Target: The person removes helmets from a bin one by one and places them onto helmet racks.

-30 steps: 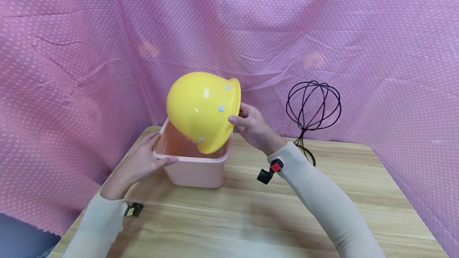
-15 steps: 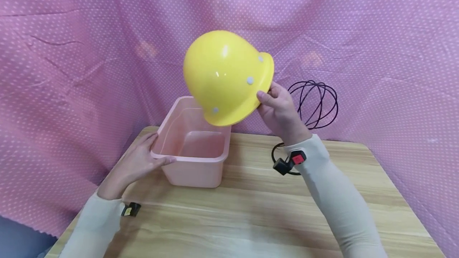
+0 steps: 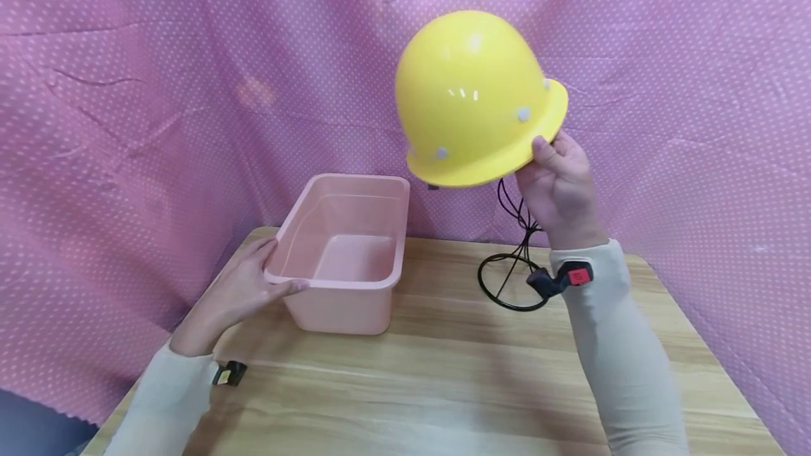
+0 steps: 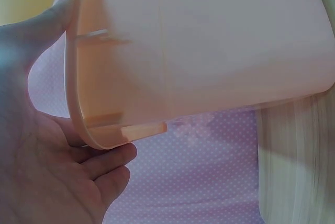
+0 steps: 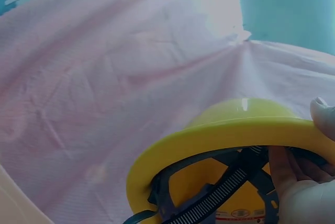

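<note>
A yellow hard hat (image 3: 469, 97) is up in the air, crown upward and a little tilted. My right hand (image 3: 560, 192) grips its brim at the right, thumb outside and fingers under it. In the right wrist view, black suspension straps (image 5: 217, 195) and a label show inside the shell. On the table's left part stands a pink plastic bin (image 3: 338, 309), its mouth facing up and its visible inside bare. My left hand (image 3: 237, 287) holds the bin's near left corner, thumb on the front rim and fingers at the side; the left wrist view shows them around the rim.
A black wire stand (image 3: 529, 229) with a ring base is on the wooden table (image 3: 393, 385), its upper part hidden behind the hat and right hand. Pink dotted cloth (image 3: 190, 125) hangs at the back and both sides.
My right hand has lifted the hard hat up and to the right, away from over the bin, and it now sits more level. My left hand and the bin have barely moved.
</note>
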`<action>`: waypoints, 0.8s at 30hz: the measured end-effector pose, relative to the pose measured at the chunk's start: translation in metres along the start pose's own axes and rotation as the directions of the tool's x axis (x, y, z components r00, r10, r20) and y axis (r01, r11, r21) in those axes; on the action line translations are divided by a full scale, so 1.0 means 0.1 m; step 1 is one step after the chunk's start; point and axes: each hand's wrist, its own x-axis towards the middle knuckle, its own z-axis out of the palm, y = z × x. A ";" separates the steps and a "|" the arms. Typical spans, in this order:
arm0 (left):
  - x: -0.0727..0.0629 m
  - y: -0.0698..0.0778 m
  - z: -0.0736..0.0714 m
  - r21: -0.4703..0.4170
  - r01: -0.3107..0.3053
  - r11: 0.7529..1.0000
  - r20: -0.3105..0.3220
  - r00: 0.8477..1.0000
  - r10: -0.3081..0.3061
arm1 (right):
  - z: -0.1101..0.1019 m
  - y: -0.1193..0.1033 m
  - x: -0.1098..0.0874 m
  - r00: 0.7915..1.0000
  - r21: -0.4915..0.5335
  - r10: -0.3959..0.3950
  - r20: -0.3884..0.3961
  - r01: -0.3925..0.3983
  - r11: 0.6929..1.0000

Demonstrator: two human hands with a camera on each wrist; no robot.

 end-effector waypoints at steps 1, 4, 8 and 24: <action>0.00 0.00 0.00 -0.001 -0.005 1.000 -0.003 1.000 0.005 | -0.03 -0.04 -0.01 1.000 0.026 -0.009 -0.001 0.009 1.000; 0.01 0.00 0.00 0.002 -0.011 1.000 -0.008 1.000 0.011 | -0.10 -0.14 -0.03 0.999 0.041 -0.041 -0.013 0.042 0.998; 0.01 0.00 0.00 0.008 -0.022 1.000 -0.017 1.000 0.022 | -0.18 -0.25 -0.07 0.997 0.041 -0.077 -0.029 0.078 0.996; -0.02 0.00 -0.03 -0.013 -0.026 1.000 -0.027 0.999 0.025 | -0.62 -0.42 -0.31 0.977 0.190 -0.153 -0.148 0.180 0.965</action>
